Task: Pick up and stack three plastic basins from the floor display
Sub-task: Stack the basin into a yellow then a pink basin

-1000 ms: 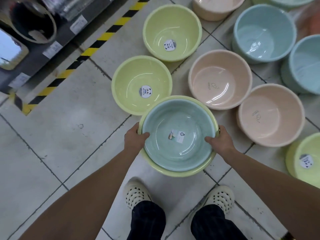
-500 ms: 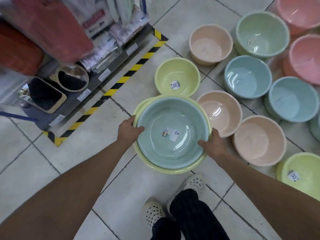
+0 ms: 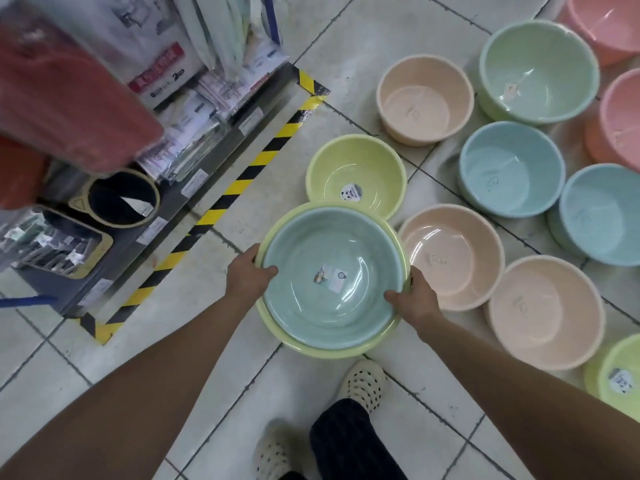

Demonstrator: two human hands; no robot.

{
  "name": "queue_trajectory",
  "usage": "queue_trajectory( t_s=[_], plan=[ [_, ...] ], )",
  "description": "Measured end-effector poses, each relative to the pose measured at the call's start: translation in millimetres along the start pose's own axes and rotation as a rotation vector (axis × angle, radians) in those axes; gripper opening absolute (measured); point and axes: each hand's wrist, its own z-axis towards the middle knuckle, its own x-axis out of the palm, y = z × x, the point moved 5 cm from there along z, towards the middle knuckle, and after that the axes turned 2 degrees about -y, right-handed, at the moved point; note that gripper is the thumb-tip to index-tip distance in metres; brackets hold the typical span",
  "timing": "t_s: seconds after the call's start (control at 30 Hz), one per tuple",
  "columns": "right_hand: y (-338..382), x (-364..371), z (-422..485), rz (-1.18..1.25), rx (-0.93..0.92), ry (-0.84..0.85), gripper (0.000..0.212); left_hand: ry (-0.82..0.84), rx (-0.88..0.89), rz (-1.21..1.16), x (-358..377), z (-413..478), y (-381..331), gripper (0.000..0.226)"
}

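The left hand (image 3: 247,275) and right hand (image 3: 414,299) are gripping the rims of a blue basin (image 3: 332,278) sitting inside a yellow basin (image 3: 322,349), up above the floor tiles (image 3: 104,341) near the feet.

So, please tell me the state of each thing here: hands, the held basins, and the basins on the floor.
left hand: gripping the stack's rim
right hand: gripping the opposite rim
teal basin: nested inside the yellow one, held off the floor
yellow basin: outer one of the stack, held
yellow floor basin: upright on the floor, empty but for a sticker
peach floor basins: upright, empty
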Motion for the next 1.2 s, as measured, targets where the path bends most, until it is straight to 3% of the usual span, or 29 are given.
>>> queue_trajectory(
  t_s=[0.43,0.63,1.2],
  plan=[
    [-41,107,69,0.011,0.065,-0.061,0.065,0.052,-0.028,0.063,39,105,84,0.05],
    [-64,148,93,0.0,0.149,-0.076,0.066,0.113,0.004,0.082,54,141,111,0.044],
    [-86,181,121,-0.162,0.184,-0.062,0.061,0.183,0.031,0.138,79,178,140,0.045]
  ],
)
